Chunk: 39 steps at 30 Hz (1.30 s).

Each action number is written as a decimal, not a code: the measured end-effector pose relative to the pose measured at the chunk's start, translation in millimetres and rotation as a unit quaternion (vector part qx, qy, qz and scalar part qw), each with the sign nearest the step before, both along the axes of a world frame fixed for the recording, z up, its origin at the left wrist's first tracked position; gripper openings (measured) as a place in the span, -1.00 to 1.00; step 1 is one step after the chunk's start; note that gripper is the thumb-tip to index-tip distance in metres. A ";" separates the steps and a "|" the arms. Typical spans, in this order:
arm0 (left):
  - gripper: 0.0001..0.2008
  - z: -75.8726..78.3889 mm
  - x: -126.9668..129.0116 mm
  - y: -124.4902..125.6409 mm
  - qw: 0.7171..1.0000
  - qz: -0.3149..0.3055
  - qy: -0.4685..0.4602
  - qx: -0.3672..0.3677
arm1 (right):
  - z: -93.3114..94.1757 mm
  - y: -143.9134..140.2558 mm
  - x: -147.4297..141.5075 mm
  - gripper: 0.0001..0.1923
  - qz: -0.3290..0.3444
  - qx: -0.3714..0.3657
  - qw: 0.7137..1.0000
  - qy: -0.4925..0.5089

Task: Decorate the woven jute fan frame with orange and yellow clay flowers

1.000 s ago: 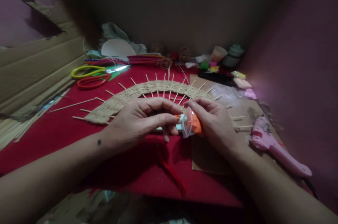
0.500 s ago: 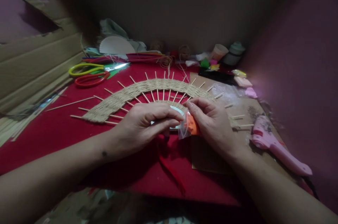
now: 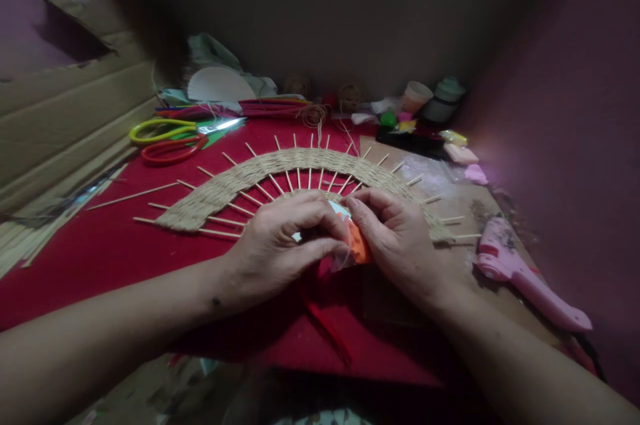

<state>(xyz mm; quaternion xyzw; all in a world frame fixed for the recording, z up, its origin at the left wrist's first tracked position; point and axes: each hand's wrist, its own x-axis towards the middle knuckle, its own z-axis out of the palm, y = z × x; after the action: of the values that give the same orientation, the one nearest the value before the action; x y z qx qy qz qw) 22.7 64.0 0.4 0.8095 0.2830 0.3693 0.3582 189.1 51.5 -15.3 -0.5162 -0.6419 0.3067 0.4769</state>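
Observation:
Between my two hands is a small clear plastic bag [image 3: 358,245] with something bright orange inside. My left hand [image 3: 285,238] pinches the bag's left edge between thumb and fingers. On the other side, my right hand [image 3: 400,238] grips the bag near its top, its fingers curled. Just beyond lies a woven twine fan [image 3: 310,159], an arch with thin wooden sticks radiating through it. My hands cover part of its inner centre, where a pale blue-white piece [image 3: 340,209] shows.
Scissors [image 3: 170,138] with yellow and red handles lie at the left. A pink glue gun [image 3: 525,278] rests on the right over brown cardboard [image 3: 450,201]. Twine balls [image 3: 349,97], a cup [image 3: 416,97] and a bottle [image 3: 447,99] line the back. Loose sticks [image 3: 65,218] lie far left.
My left hand has shifted slightly right and its fingers now close on the clear edge of the bag. The bag has tilted and moved a little; the fan has stayed put.

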 end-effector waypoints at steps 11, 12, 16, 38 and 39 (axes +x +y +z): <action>-0.82 -0.8 1.6 1.4 0.988 0.048 0.009 -0.149 | -1.2 -2.0 1.5 -0.85 0.030 0.019 0.999 -0.006; -0.83 1.3 0.8 2.6 0.981 0.040 -0.007 -0.191 | -0.5 -1.0 2.3 -0.85 0.022 0.025 0.999 -0.009; -0.86 8.1 -1.8 7.8 0.950 0.031 -0.011 -0.311 | 0.9 4.2 6.1 -0.84 -0.026 0.051 0.998 -0.022; -0.69 -9.4 -11.1 3.5 0.987 -0.043 0.070 -0.136 | 29.1 80.2 72.8 -0.79 -0.201 -0.078 0.917 -0.336; -0.69 -13.3 -10.8 1.6 0.987 -0.061 0.068 -0.132 | 28.2 90.5 82.8 -0.80 -0.212 -0.098 0.907 -0.351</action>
<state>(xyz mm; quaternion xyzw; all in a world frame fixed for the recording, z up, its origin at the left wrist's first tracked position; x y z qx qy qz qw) 11.9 65.5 -12.9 0.7941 0.3035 0.2503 0.4633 271.9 142.1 12.8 -0.7583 -0.6104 0.0584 0.2213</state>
